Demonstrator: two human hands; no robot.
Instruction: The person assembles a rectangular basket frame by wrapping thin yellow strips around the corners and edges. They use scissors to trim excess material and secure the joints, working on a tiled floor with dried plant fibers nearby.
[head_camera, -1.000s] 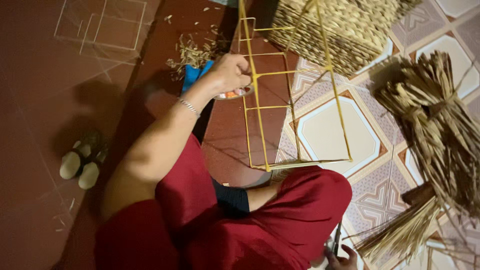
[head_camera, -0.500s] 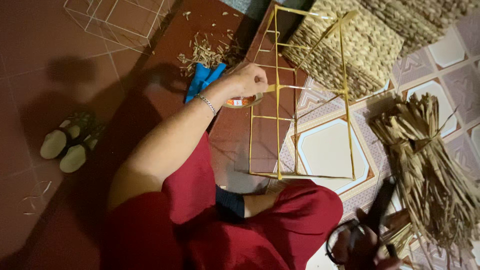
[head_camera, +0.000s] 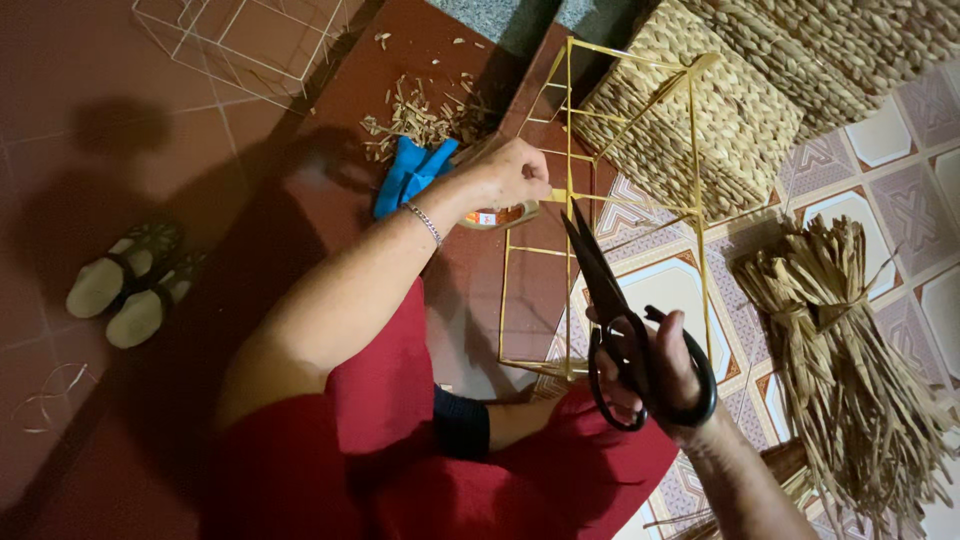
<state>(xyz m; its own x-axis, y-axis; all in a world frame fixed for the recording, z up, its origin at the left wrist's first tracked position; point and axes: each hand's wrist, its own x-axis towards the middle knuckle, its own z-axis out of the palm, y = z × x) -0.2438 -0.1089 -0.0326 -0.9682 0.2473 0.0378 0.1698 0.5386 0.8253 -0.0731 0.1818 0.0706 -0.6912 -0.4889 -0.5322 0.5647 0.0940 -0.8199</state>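
Scissors (head_camera: 612, 300), black, gripped through the loops by right hand (head_camera: 660, 375), blades up against yellow wire frame (head_camera: 600, 210) standing on the floor, left hand (head_camera: 515, 175) clenched on a frame rod, possibly pinching a fibre strand, dried straw bundle (head_camera: 850, 340) nearby.

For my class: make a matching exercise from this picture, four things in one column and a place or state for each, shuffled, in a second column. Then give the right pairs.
Things
1. black scissors
2. yellow wire frame
3. pair of pale sandals
4. bundle of dried straw

Places or states
A. lying on the patterned tiles at the right
B. held in the right hand
C. gripped at one bar by the left hand
D. on the dark red floor at the left

Pairs: 1-B, 2-C, 3-D, 4-A
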